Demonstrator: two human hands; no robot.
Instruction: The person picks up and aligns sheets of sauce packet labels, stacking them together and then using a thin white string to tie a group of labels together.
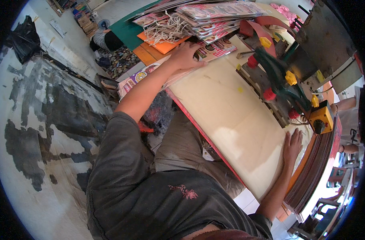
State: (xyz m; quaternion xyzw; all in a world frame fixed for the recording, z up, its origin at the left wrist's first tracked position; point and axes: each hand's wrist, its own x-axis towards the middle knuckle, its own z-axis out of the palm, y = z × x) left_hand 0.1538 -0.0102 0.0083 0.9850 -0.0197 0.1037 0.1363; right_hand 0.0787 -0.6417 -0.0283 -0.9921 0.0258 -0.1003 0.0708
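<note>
My left hand (186, 57) rests at the far left of the pale work table (226, 104), thumb and fingers spread over printed sheets (216, 50) in clear plastic. The thumb lies near the sheets' edge; the fingertips are partly hidden. My right hand (293, 145) lies on the table's right side with its fingers stretched out, holding nothing. Just beyond it stands a green machine (280, 80) with red and yellow knobs. Beside this hand is a yellow control box (321, 121) with a black knob.
Stacks of printed sheets (218, 12) and a bundle of white cords (166, 29) lie at the back. A tall stack of dark-edged boards (310, 176) stands on the right. Another person's arm (345, 105) shows at far right. A stained wall (50, 120) is on my left.
</note>
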